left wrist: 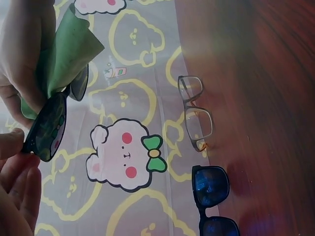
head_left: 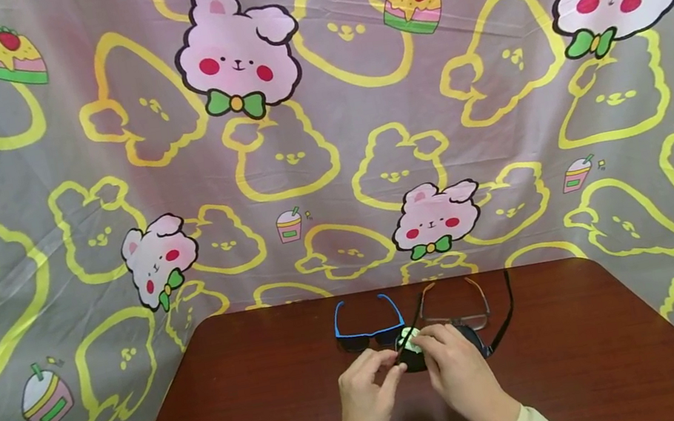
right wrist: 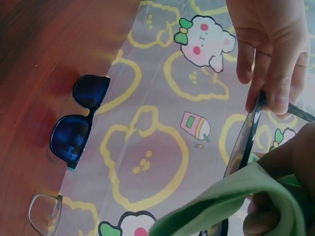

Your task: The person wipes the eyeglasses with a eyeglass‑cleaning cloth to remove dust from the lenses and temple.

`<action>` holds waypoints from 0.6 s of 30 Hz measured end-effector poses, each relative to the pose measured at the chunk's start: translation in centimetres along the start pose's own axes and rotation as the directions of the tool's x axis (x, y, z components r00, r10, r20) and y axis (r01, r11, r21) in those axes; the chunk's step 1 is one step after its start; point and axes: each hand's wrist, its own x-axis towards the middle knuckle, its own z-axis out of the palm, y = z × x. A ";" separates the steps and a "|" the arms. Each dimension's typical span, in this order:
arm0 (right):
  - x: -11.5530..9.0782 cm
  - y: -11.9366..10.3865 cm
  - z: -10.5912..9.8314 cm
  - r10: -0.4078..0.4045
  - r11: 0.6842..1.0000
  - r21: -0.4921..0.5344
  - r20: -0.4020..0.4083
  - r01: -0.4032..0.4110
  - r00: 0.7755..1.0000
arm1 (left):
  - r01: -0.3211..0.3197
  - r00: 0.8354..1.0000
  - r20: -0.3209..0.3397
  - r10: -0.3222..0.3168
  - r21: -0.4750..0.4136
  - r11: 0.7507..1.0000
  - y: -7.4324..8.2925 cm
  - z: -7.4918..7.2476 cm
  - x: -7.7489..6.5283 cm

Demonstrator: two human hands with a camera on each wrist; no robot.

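Observation:
Dark-framed sunglasses [left wrist: 50, 129] are held up above the table, lenses facing away from the person. My left hand [head_left: 370, 396] pinches one end of the frame near the hinge between thumb and fingers. A light green cloth [left wrist: 71, 51] is gripped in my right hand [head_left: 468, 375], folded over part of the frame and lens around the middle. In the right wrist view the cloth [right wrist: 236, 191] hangs in front and hides much of the glasses. One black temple [head_left: 502, 324] sticks out on the right in the head view.
Behind the hands, blue-framed sunglasses [head_left: 369, 338] and clear-lensed glasses with orange-brown temples [head_left: 477, 295] lie side by side on the brown wooden table [head_left: 243, 407]. A cartoon-printed fabric [head_left: 320, 115] surrounds the table at the back and sides.

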 end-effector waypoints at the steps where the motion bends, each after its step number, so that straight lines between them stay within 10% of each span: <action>1: 0.0 0.0 0.0 0.008 1.000 -0.005 0.005 -0.008 1.000 | 0.006 1.000 0.001 -0.006 -0.001 1.000 0.0 0.0 0.0; 18: -0.4 -0.3 -0.6 0.032 0.999 -0.011 0.091 -0.031 0.995 | 0.099 0.995 0.027 -0.098 -0.025 0.995 0.0 -0.2 0.3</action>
